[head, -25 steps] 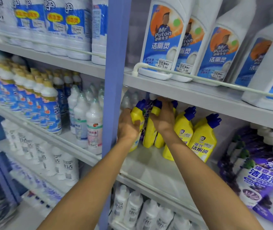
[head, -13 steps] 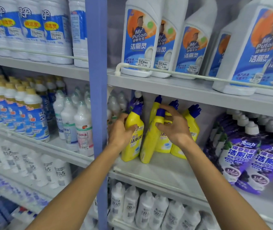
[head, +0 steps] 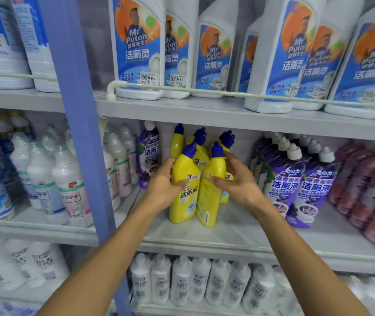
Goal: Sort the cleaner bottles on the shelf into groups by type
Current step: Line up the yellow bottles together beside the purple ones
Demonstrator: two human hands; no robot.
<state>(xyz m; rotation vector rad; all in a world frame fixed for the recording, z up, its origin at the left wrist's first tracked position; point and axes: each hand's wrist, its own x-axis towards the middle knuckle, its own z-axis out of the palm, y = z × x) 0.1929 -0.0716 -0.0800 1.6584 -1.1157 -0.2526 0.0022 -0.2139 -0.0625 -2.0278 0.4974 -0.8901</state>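
Several yellow cleaner bottles with blue caps stand bunched on the middle shelf. My left hand grips the front left yellow bottle around its body. My right hand grips the front right yellow bottle, thumb across its front. More yellow bottles stand close behind these two. A lone purple bottle stands at the back, left of the yellow group. A row of purple bottles with white caps fills the shelf to the right.
A blue upright post divides the shelving. White "Mr Puton" bottles line the top shelf behind a rail. White bottles stand left of the post, reddish bottles at far right, white bottles below.
Both hands drew two yellow bottles forward toward the shelf's front and set them side by side. The view moved closer and to the right.
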